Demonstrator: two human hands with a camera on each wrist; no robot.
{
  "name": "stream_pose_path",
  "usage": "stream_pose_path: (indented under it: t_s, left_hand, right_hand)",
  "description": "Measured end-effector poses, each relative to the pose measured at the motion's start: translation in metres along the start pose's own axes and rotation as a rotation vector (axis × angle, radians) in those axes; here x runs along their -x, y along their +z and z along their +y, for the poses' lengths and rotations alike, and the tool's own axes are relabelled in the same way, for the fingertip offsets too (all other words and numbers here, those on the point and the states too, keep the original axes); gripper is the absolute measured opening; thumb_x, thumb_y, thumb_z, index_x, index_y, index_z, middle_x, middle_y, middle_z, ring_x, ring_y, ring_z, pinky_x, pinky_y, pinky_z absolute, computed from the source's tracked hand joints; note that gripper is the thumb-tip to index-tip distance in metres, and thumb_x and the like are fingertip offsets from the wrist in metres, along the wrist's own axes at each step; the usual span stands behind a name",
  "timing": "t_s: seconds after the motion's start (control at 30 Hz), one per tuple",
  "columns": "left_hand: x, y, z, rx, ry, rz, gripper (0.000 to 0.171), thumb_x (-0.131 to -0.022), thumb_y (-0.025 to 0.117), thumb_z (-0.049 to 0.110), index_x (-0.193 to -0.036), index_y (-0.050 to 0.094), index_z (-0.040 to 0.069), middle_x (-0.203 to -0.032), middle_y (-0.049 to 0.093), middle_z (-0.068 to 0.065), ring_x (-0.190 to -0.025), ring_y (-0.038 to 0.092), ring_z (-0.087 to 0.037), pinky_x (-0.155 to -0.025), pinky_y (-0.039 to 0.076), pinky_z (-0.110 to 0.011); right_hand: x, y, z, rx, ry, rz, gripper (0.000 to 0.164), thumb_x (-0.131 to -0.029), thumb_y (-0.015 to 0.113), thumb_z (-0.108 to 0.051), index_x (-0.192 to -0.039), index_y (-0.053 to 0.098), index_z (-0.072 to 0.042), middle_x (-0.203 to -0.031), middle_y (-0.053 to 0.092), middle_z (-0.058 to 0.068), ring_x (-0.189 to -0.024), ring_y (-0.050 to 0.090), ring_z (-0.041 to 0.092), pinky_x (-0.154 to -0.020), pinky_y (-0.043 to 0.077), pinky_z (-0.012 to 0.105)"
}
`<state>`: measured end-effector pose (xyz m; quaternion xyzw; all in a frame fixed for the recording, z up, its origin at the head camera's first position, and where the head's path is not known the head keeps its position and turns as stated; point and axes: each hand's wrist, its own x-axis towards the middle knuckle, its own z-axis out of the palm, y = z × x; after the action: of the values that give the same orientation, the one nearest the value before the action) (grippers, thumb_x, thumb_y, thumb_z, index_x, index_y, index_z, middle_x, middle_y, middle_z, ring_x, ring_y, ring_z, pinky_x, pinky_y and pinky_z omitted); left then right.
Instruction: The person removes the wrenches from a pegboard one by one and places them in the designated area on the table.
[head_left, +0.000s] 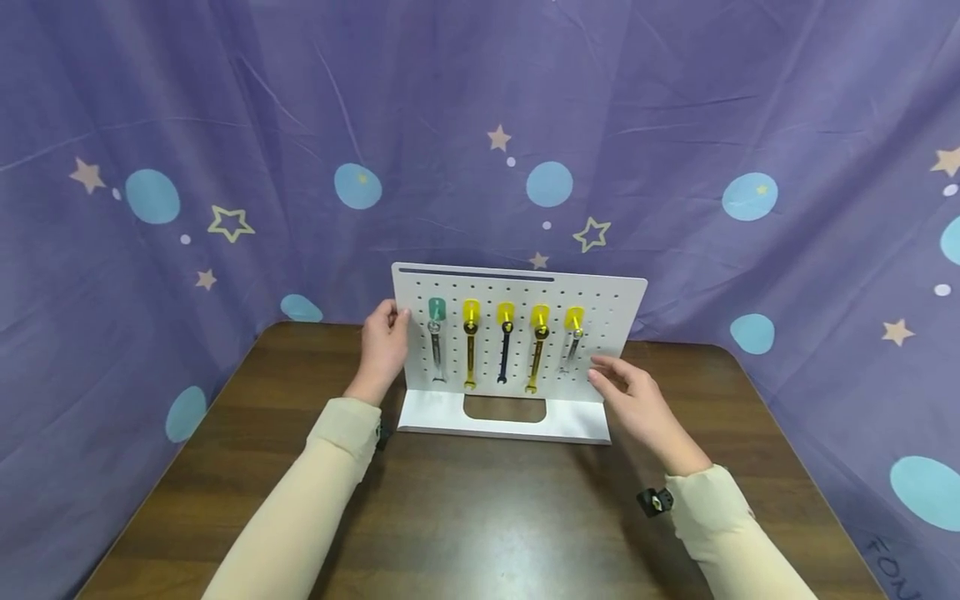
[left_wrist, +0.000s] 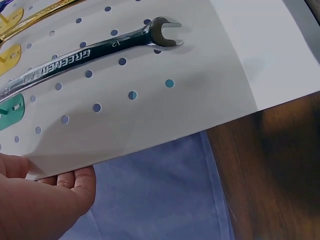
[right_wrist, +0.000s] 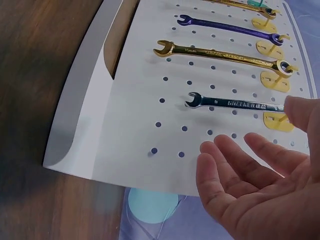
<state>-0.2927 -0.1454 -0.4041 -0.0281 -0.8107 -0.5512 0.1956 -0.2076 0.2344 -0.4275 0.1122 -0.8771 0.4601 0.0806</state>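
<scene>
White pegboard stand [head_left: 517, 287] stands upright on the brown worktop [head_left: 480, 517], its base foot keeping it steady. Left hand [head_left: 384, 348] grips its left edge — bracing it, probably. Right hand [head_left: 637, 404] hovers with fingers relaxed and apart near the lower right corner; contact unclear. Five wrenches hang on coloured hooks — rightmost silver wrench [right_wrist: 235, 104] nearest the right hand.

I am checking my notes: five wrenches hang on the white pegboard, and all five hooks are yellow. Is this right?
Not quite. Five wrenches do hang on the white pegboard, but only four hooks are yellow; the leftmost hook, nearest the left hand, is green. The head view shows it.
</scene>
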Motion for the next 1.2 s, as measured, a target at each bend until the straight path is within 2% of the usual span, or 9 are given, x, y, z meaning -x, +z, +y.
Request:
stream_pose_path:
  t_s: [0.3, 0.47, 0.7, 1.03, 1.2]
  left_hand:
    - [-0.001, 0.001, -0.003, 0.01, 0.032, 0.021, 0.019, -0.107, 0.052, 0.007, -0.113, 0.061, -0.008, -0.099, 0.066, -0.023, -0.085, 0.057, -0.028, -0.074, 0.047, -0.039]
    - [-0.001, 0.002, -0.004, -0.005, 0.042, 0.027, 0.016, -0.106, 0.053, 0.006, -0.109, 0.061, -0.007, -0.093, 0.064, -0.022, -0.08, 0.055, -0.027, -0.069, 0.045, -0.035]
    - [-0.001, 0.002, -0.004, -0.019, 0.048, 0.014, 0.014, -0.107, 0.052, 0.007, -0.105, 0.059, -0.005, -0.078, 0.053, -0.013, -0.069, 0.046, -0.022, -0.06, 0.039, -0.03]
    - [0.001, 0.001, -0.001, -0.036, 0.034, 0.005, 0.016, -0.107, 0.051, 0.008, -0.107, 0.059, -0.005, -0.08, 0.054, -0.014, -0.07, 0.046, -0.023, -0.062, 0.04, -0.033]
    - [0.001, 0.002, -0.002, -0.039, 0.034, 0.009, 0.015, -0.107, 0.051, 0.008, -0.105, 0.058, -0.005, -0.079, 0.054, -0.014, -0.07, 0.047, -0.023, -0.062, 0.04, -0.033]
  right_hand:
    - [-0.01, 0.006, -0.001, -0.046, -0.043, 0.019, 0.039, -0.102, 0.065, -0.014, -0.135, 0.059, 0.005, -0.126, 0.065, 0.022, -0.113, 0.063, 0.033, -0.095, 0.049, 0.05]
    - [-0.013, 0.005, -0.001, -0.047, -0.035, 0.039, 0.038, -0.101, 0.066, -0.013, -0.134, 0.06, 0.004, -0.124, 0.067, 0.021, -0.109, 0.065, 0.033, -0.092, 0.05, 0.052]
    - [-0.02, 0.007, -0.002, -0.042, -0.038, 0.067, 0.034, -0.101, 0.066, -0.013, -0.132, 0.063, 0.002, -0.121, 0.068, 0.019, -0.109, 0.065, 0.031, -0.09, 0.052, 0.048]
    - [-0.03, 0.012, -0.009, -0.075, -0.009, 0.071, 0.031, -0.101, 0.067, -0.01, -0.128, 0.065, 0.004, -0.119, 0.069, 0.018, -0.108, 0.065, 0.029, -0.09, 0.053, 0.045]
    - [-0.032, 0.015, -0.011, -0.085, -0.027, 0.082, 0.029, -0.1, 0.067, -0.009, -0.125, 0.066, 0.007, -0.116, 0.069, 0.019, -0.107, 0.064, 0.03, -0.09, 0.052, 0.043]
